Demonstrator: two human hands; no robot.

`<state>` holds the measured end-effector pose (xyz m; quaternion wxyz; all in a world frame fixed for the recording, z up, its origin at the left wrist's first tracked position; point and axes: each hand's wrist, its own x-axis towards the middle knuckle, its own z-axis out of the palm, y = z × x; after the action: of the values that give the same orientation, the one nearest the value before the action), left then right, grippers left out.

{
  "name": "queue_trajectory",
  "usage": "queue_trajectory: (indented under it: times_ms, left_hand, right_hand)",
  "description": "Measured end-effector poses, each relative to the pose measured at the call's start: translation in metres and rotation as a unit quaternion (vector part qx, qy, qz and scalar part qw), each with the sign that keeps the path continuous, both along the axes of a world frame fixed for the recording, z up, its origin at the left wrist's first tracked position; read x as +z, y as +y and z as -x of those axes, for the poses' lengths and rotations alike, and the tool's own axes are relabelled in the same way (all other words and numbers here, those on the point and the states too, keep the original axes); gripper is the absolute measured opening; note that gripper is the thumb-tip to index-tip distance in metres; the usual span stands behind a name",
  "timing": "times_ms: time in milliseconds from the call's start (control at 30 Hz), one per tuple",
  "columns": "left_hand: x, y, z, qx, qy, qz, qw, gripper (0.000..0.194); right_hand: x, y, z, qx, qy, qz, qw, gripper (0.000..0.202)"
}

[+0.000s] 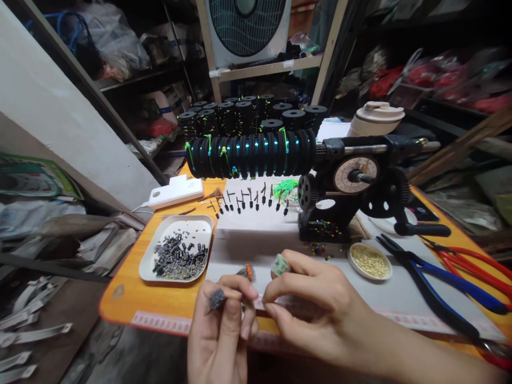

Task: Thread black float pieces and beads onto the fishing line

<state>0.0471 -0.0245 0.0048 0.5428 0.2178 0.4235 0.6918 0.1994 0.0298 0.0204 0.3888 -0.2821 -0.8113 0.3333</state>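
My left hand (228,330) is low in the middle of the head view, its fingers curled and closed with the thumb against them. What it pinches I cannot make out. A dark grey, rough-looking piece (217,299) sits at its fingers. Just beyond its fingertips lies a small orange-and-grey bristly piece (248,272). Close by on the right, my right hand (320,301) has thumb and fingers in a pinch; anything between them is too small to name. A pale green piece (280,265) covers one of its fingertips.
A white tray (210,234) holds small dark tubes. Behind my hands stands a hand-cranked winder (332,202) carrying black spools (252,154). Small black pieces on stems (250,202) stand in a row below. To the right are a gold-bead dish (389,274), blue-handled pliers (426,282) and red-handled cutters (476,261).
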Motion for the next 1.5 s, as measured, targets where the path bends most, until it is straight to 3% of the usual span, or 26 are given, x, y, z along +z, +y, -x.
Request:
queue_trajectory:
  times_ms: [133, 267, 433, 533, 600, 667, 733, 833, 933, 1100, 1267, 1367, 1500]
  left_hand:
    - [0.004, 0.001, 0.014, 0.066, 0.014, -0.076, 0.995, 0.027]
    - [0.006, 0.006, 0.042, 0.043, 0.236, -0.108, 0.965, 0.014]
    - [0.002, 0.019, 0.065, -0.058, 0.540, -0.038, 0.839, 0.009]
    - [0.000, 0.030, 0.064, -0.135, 0.630, -0.026, 0.765, 0.004]
    - [0.001, 0.035, 0.060, -0.149, 0.648, -0.027, 0.746, 0.008]
    - [0.001, 0.036, 0.053, -0.127, 0.621, -0.043, 0.772, 0.016]
    - [0.002, 0.034, 0.046, -0.096, 0.544, -0.049, 0.832, 0.013]
    - [0.003, 0.027, 0.033, -0.087, 0.395, 0.006, 0.914, 0.011]
    - [0.002, 0.021, 0.019, -0.078, 0.296, 0.045, 0.951, 0.019]
    - [-0.003, 0.020, 0.002, -0.045, 0.247, -0.026, 0.968, 0.017]
    - [-0.008, 0.020, 0.000, -0.005, 0.327, -0.125, 0.937, 0.013]
    - [-0.008, 0.018, -0.001, 0.001, 0.324, -0.071, 0.943, 0.004]
    - [-0.005, 0.016, 0.000, -0.046, 0.188, 0.071, 0.978, 0.027]
  right_hand:
    - [0.003, 0.004, -0.004, -0.015, 0.011, 0.000, 1.000, 0.013]
    - [0.009, 0.008, -0.007, -0.032, 0.035, 0.003, 0.999, 0.014]
    - [0.009, 0.007, -0.008, -0.047, -0.003, 0.043, 0.998, 0.011]
    - [0.006, 0.008, -0.008, -0.061, -0.012, 0.045, 0.997, 0.012]
    - [0.004, 0.008, -0.007, -0.070, -0.010, 0.032, 0.997, 0.013]
    - [0.004, 0.009, -0.006, -0.078, 0.002, 0.015, 0.997, 0.013]
    - [0.005, 0.009, -0.005, -0.080, 0.021, 0.003, 0.997, 0.013]
    - [0.005, 0.008, -0.003, -0.082, 0.036, -0.004, 0.996, 0.013]
    - [0.003, 0.007, -0.001, -0.093, 0.045, 0.005, 0.995, 0.012]
    - [-0.001, 0.007, 0.001, -0.108, 0.065, 0.016, 0.992, 0.012]
    - [-0.001, 0.006, 0.000, -0.112, 0.057, 0.009, 0.992, 0.011]
    - [0.000, 0.005, -0.001, -0.104, 0.048, 0.000, 0.993, 0.010]
    - [0.002, 0.005, -0.001, -0.103, 0.045, -0.027, 0.993, 0.012]
